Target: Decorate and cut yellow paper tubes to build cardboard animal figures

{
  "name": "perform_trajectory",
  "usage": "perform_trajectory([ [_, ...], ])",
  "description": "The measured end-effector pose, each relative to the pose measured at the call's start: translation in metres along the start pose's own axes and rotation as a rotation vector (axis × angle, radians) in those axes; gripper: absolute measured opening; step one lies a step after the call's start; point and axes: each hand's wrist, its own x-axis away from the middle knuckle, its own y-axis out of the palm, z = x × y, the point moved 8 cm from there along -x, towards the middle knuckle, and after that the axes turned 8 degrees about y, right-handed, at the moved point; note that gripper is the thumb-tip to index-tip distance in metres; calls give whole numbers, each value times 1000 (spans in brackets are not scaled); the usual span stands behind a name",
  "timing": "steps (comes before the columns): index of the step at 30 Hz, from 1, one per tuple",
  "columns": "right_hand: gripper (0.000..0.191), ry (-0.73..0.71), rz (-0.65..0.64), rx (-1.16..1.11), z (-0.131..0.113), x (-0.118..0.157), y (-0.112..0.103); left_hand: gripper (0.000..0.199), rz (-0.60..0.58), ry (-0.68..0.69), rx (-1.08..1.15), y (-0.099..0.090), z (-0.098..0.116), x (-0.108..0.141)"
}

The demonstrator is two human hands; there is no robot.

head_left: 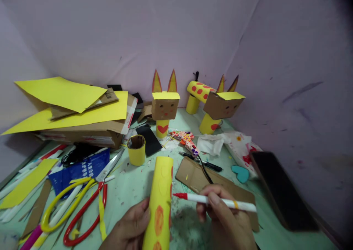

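My left hand (132, 224) is wrapped round the lower part of a yellow paper-covered tube (161, 180), which stands tilted slightly in front of me. Orange-red oval spots mark its lower front, and red spots show along its right edge. Between the thumb and fingers of my right hand (223, 213) is a white marker (228, 203) with a red tip. That tip points left, just right of the tube; whether it touches cannot be told. The lower ends of the tube and of both hands run out of view.
Scissors (103, 172) and markers lie left, below yellow paper (63, 93) on a cardboard box. Behind are a short yellow tube (137, 154) and box-headed figures (165, 108) (224, 104). A glue gun (189, 143), cardboard strip (190, 174) and phone (284, 191) are at right.
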Motion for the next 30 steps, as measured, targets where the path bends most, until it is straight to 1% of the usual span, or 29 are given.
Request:
perform_trajectory([
  [2, 30, -42, -31, -9, -3, 0, 4, 24, 3, 31, -6, -2, 2, 0],
  [5, 29, -59, -73, -48, -3, -1, 7, 23, 15, 43, 4, -4, 2, -1],
  [7, 31, -79, -74, -44, -4, -2, 7, 23, 40, 43, 3, -6, 1, 0],
  [9, 32, -151, -33, 42, -10, -3, 1, 23, 97, 54, -5, -10, 2, 2],
  [12, 28, -347, 74, 305, -32, 2, -8, 33, 213, 117, -34, -22, 8, 4],
  [13, 25, -423, 78, 419, -40, 6, -7, 36, 246, 144, -43, -26, 10, 5],
  [15, 19, -553, 14, 693, -53, 13, 5, 39, 300, 177, -55, -32, 14, 6],
  [17, 20, -627, -73, 946, -59, 18, 20, 37, 322, 176, -57, -34, 15, 5],
  [18, 22, -640, -101, 1030, -60, 19, 25, 36, 328, 167, -56, -34, 15, 4],
  [20, 26, -630, -112, 1110, -63, 20, 32, 36, 334, 157, -56, -33, 15, 4],
  [24, 26, -592, -137, 1181, -65, 20, 40, 37, 304, 145, -36, -29, 13, 2],
  [27, 25, -621, -125, 1212, -70, 19, 42, 38, 283, 150, -35, -26, 13, 2],
  [30, 28, -627, -131, 1279, -70, 14, 45, 40, 275, 148, -31, -24, 12, 2],
])
